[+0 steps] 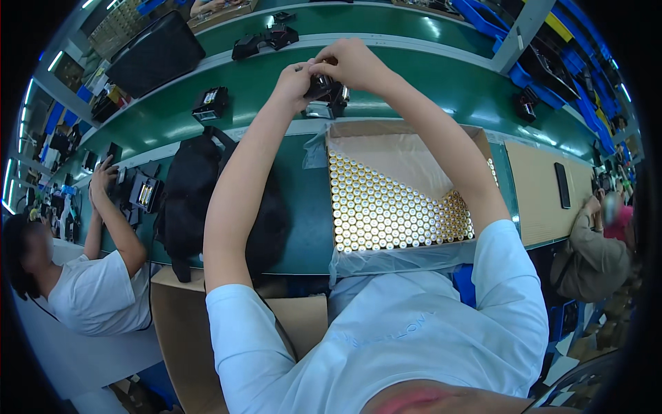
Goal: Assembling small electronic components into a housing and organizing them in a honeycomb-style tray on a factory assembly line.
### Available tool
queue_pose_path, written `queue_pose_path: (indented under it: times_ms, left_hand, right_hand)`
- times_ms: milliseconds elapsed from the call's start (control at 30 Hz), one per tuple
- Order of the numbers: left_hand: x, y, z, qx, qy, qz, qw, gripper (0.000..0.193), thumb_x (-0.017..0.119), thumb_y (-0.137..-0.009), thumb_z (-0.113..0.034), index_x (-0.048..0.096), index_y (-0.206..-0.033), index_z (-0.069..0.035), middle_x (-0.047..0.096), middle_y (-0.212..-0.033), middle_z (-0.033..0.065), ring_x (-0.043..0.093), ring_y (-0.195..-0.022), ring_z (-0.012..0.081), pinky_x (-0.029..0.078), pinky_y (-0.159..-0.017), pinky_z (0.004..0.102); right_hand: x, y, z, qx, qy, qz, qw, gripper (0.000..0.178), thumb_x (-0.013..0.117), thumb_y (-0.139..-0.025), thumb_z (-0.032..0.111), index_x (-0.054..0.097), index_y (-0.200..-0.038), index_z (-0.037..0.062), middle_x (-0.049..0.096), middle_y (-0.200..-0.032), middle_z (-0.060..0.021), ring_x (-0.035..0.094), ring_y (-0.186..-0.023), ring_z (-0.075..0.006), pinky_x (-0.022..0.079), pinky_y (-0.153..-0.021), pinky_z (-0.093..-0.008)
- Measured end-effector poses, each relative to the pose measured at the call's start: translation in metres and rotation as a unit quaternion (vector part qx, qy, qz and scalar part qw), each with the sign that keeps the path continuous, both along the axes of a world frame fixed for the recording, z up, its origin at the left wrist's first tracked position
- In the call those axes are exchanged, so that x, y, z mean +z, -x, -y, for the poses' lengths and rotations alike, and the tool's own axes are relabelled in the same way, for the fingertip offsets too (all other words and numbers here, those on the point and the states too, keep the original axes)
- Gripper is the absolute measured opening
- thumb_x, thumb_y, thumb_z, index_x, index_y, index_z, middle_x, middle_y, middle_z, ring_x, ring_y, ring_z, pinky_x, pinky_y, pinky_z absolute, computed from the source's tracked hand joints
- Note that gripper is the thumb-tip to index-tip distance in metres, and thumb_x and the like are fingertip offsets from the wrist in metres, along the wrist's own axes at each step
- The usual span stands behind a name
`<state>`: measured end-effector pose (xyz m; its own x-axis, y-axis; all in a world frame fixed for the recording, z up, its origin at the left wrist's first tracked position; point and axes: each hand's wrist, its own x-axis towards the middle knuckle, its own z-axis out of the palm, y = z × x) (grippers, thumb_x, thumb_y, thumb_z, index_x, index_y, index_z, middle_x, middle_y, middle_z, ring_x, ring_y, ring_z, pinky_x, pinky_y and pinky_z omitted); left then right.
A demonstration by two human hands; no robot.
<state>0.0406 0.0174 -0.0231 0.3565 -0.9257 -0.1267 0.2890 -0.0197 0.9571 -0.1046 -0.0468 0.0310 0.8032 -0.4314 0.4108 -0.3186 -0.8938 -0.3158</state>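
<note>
While gripped by both hands' fingers (303,71): small black boxy device (324,90), metallic glints.

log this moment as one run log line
left hand: on black device | right hand: on same device | below: open box of cells | surface: green belt

A long green conveyor belt (448,83) is flanked by grey rails. Blue bins (483,17) are shelved along its far right edge. Strip lights (55,61) are reflected on the belt. Cardboard sheeting (534,190) is laid at the right end.
</note>
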Motion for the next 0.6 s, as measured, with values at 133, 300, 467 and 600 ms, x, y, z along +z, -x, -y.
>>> queue_pose_path:
  times_ms: [133, 300, 467, 600]
  left_hand:
    - [-0.005, -0.005, 0.002, 0.003, 0.009, -0.038, 0.999, 0.024, 0.053, -0.101, -0.011, 0.053, -0.118, 0.006, 0.062, -0.106, 0.0193, 0.067, -0.090, 0.0257, 0.062, -0.080, 0.0380]
    - [-0.010, -0.007, 0.006, 0.006, 0.018, -0.084, 0.996, 0.027, 0.054, -0.099, -0.005, 0.047, -0.122, 0.006, 0.059, -0.108, 0.0219, 0.066, -0.092, 0.0295, 0.062, -0.082, 0.0413]
    - [-0.004, 0.000, 0.004, 0.007, 0.021, -0.104, 0.994, 0.031, 0.055, -0.097, -0.001, 0.043, -0.124, 0.006, 0.056, -0.111, 0.0239, 0.065, -0.094, 0.0325, 0.063, -0.083, 0.0437]
    - [0.002, 0.015, -0.004, 0.051, 0.020, -0.119, 0.991, 0.032, 0.054, -0.095, 0.002, 0.042, -0.125, 0.006, 0.053, -0.114, 0.0253, 0.065, -0.096, 0.0344, 0.062, -0.085, 0.0449]
  right_hand:
    - [-0.011, 0.003, -0.001, 0.032, 0.101, 0.101, 0.989, 0.025, 0.070, -0.091, 0.026, 0.079, -0.090, 0.0032, 0.070, -0.076, -0.0077, 0.061, -0.061, -0.0206, 0.051, -0.060, -0.0312]
    - [-0.013, 0.016, -0.011, 0.026, 0.171, 0.070, 0.982, 0.024, 0.069, -0.093, 0.029, 0.079, -0.095, 0.0072, 0.069, -0.083, -0.0061, 0.059, -0.063, -0.0211, 0.049, -0.060, -0.0321]
    - [-0.012, 0.025, -0.011, 0.000, 0.170, 0.023, 0.985, 0.024, 0.068, -0.094, 0.030, 0.078, -0.100, 0.0083, 0.067, -0.088, -0.0056, 0.057, -0.064, -0.0222, 0.049, -0.060, -0.0333]
    - [-0.014, 0.029, -0.003, -0.005, 0.152, -0.016, 0.988, 0.025, 0.069, -0.094, 0.031, 0.077, -0.101, 0.0082, 0.068, -0.091, -0.0054, 0.058, -0.065, -0.0220, 0.049, -0.061, -0.0339]
